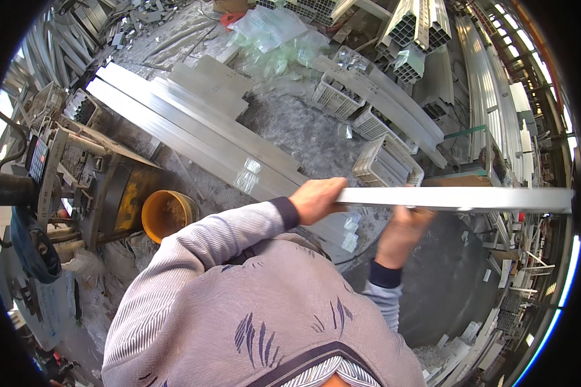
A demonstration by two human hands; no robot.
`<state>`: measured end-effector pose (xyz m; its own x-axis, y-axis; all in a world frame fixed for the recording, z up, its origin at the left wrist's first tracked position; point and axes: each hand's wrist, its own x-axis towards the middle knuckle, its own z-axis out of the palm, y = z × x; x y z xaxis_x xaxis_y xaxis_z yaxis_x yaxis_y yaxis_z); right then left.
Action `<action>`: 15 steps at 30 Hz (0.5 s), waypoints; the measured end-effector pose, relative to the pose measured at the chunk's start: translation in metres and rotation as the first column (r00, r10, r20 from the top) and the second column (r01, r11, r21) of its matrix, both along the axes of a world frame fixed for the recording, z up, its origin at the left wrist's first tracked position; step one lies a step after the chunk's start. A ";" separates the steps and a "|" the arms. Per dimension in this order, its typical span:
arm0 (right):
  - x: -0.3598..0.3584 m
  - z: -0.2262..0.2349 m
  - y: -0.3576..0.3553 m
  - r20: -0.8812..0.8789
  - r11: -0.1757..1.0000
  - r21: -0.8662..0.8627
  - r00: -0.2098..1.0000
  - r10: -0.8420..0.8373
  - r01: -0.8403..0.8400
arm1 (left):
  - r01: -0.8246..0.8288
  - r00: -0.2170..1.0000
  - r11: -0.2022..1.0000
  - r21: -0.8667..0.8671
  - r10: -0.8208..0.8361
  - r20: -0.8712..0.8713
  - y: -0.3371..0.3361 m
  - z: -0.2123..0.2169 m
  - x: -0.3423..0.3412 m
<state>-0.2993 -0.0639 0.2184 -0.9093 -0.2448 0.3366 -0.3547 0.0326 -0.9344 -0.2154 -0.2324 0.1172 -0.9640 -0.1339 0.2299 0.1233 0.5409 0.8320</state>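
A long, pale aluminium profile [458,198] lies crosswise in front of me, reaching from my hands to the far right. Its left end is in the closed grip of my left hand [319,200]. My right hand [401,235] holds the profile from its near side, further right; this hand is a little blurred and its fingertips are partly hidden behind the metal. Under and beyond my left hand, long flat aluminium lengths [193,138] run side by side toward the far left, with clear film [248,175] around them.
A yellow bucket [168,216] stands left of me beside a machine [116,193]. Beyond the profile are pale plastic crates [384,161] holding metal pieces. Bundled square tubes [410,39] stick out at the far right. Crumpled plastic sheeting [271,45] lies at the back.
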 end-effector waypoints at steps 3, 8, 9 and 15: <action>0.022 -0.036 -0.045 0.102 1.000 -0.024 0.995 0.012 -0.009 | 0.165 0.982 0.972 0.166 -0.146 -0.118 0.009 0.041 -0.024; -0.022 -0.036 -0.039 0.076 0.994 -0.105 0.997 -0.012 0.020 | 0.111 0.981 0.990 0.092 -0.094 -0.172 -0.027 0.041 -0.009; -0.034 -0.034 -0.038 0.082 0.991 -0.126 0.996 -0.025 0.036 | -0.018 0.984 0.999 0.042 0.025 -0.175 -0.040 0.030 -0.002; -0.104 -0.009 -0.030 -0.096 0.985 -0.027 0.980 -0.172 0.170 | -0.447 0.874 0.868 0.216 0.372 0.313 -0.121 -0.087 0.061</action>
